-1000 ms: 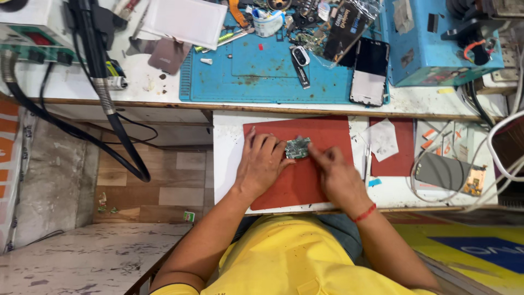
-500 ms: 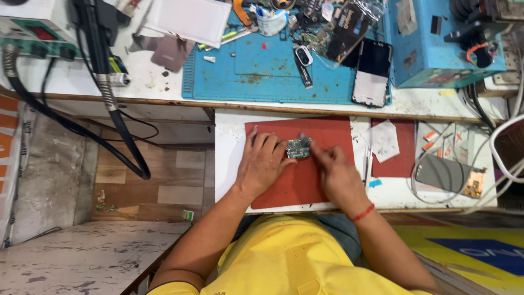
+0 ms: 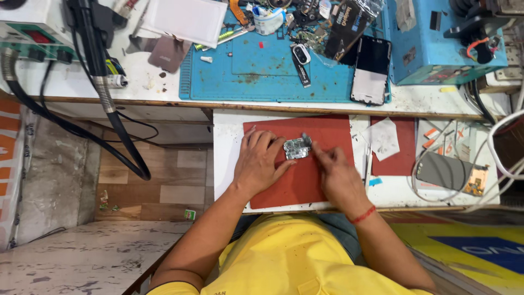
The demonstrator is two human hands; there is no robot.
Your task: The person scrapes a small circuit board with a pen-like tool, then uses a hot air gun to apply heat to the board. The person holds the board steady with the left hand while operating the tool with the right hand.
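Observation:
A small green and silver circuit board (image 3: 295,148) lies on a red mat (image 3: 295,183) on a white pull-out shelf (image 3: 226,158). My left hand (image 3: 261,164) rests on the mat and pins the board's left side with its fingertips. My right hand (image 3: 337,176) comes in from the right with its fingers pinched together at the board's right edge. A small grey tool tip (image 3: 306,137) shows just past those fingers. I wear a yellow shirt and a red band on my right wrist.
Above the shelf is a cluttered bench with a blue work mat (image 3: 262,74), a phone (image 3: 371,71), a blue machine (image 3: 436,46) and a station with a black hose (image 3: 117,136). White paper (image 3: 383,137), a grey phone part (image 3: 447,172) and white cables (image 3: 505,158) lie to the right.
Both hands stay at the circuit board, with only small finger movements. The view has shifted slightly.

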